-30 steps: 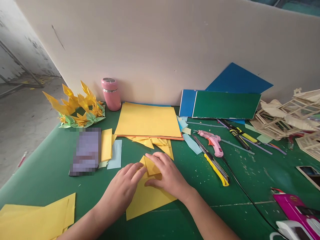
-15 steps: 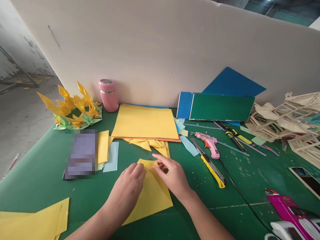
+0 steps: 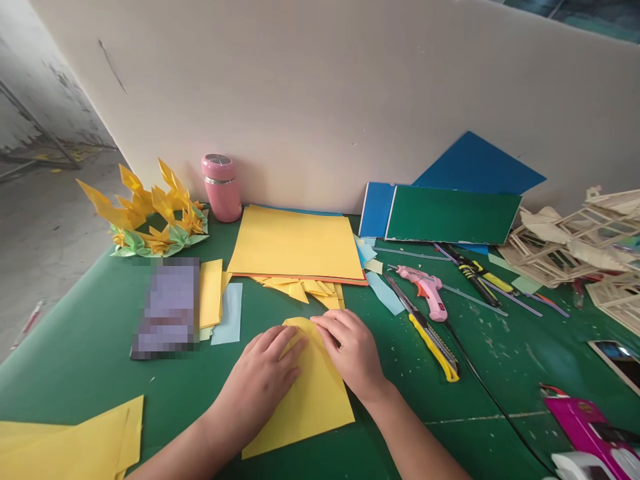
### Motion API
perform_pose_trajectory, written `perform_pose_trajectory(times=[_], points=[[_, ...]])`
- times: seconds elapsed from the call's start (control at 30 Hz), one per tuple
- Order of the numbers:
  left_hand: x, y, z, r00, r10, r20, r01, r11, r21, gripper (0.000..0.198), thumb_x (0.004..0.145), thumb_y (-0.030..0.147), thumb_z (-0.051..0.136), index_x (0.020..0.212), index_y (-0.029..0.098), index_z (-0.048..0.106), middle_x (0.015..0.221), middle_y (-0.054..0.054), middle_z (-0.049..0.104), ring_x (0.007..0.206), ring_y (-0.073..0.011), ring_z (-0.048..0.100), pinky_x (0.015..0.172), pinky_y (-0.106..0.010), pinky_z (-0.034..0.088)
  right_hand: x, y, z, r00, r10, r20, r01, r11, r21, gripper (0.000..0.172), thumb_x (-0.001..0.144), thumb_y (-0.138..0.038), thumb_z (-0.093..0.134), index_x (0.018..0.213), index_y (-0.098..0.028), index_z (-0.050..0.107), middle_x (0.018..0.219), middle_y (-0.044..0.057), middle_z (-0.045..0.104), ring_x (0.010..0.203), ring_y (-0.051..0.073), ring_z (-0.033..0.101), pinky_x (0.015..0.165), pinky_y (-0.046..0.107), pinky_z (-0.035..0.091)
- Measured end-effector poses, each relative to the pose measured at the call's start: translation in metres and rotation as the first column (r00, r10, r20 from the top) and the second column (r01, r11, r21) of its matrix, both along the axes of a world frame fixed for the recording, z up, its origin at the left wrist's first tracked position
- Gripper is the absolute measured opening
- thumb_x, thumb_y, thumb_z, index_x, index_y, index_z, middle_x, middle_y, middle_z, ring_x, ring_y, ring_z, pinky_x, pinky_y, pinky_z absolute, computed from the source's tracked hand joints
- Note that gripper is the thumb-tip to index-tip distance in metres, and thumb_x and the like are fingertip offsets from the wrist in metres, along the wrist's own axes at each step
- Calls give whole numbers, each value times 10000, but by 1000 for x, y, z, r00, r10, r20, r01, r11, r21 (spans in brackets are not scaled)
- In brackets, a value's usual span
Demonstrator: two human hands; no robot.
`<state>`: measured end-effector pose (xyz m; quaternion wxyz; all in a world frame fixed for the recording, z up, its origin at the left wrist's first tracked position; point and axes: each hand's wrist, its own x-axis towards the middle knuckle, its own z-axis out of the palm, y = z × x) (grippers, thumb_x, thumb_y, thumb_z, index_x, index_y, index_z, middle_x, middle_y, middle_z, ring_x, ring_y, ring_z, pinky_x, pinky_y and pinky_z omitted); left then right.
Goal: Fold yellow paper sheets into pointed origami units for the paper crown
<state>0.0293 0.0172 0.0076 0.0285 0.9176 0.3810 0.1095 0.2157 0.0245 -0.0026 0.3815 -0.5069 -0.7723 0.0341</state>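
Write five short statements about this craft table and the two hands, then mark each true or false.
1. Both hands, left hand and right hand, press on a yellow sheet. True.
2. The pink flask lies on its side. False: it stands upright by the wall.
3. The yellow knife is in the right hand. False: it lies on the green table, apart from the hand.
4. The pink glue gun lies beyond the knife. True.
5. The yellow paper stack is red. False: it is yellow.
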Motion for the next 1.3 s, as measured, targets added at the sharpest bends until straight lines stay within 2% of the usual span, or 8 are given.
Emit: perform_pose_trajectory(times=[0.2,0.43,0.63,0.93,1.13,1.3], points=[[0,-2,1,1000,30,-5,-30,998,54,341,929,240,413,1235,220,563,1294,-90,581,1114,-257,581,911,-402,516,0,-5,2,995,71,70,-70,998,-4,311,947,-122,400,880,-173,700,737,67,636,708,179,585,614,287,509],[-3,-3,-6,998,43,36,-46,994,98,380,954,329,376,1218,138,570,1294,-111,587,1092,-254,598,931,-372,499,8,-4,6,982,180,63,-176,982,-60,290,959,-158,417,929,-194,704,786,67,645,755,181,587,653,298,525],[-4,-4,-10,998,54,40,-57,994,95,463,972,367,320,1350,133,450,1358,-109,539,1127,-236,586,953,-347,479,14,-1,11,966,242,87,-233,967,-104,288,965,-164,411,929,-184,696,810,69,644,764,182,584,654,290,527],[-5,-5,-17,998,57,-29,-54,994,93,482,976,382,296,1366,145,451,1369,-112,529,1148,-251,570,951,-360,471,14,-1,15,957,258,135,-244,963,-114,321,974,-166,379,892,-169,690,811,78,638,749,183,569,649,303,522],[-5,-5,-15,999,49,-7,-48,994,95,498,982,376,272,1360,110,458,1369,-119,528,1147,-253,569,946,-353,474,14,-1,15,953,262,151,-242,960,-137,329,976,-164,364,887,-158,681,812,82,632,750,184,559,647,307,520],[-4,-5,-15,998,55,-3,-55,993,102,482,977,369,287,1359,134,464,1365,-107,534,1139,-245,573,949,-344,467,15,-1,17,947,273,168,-248,956,-156,339,980,-170,353,893,-165,681,818,83,628,758,185,561,666,312,524]])
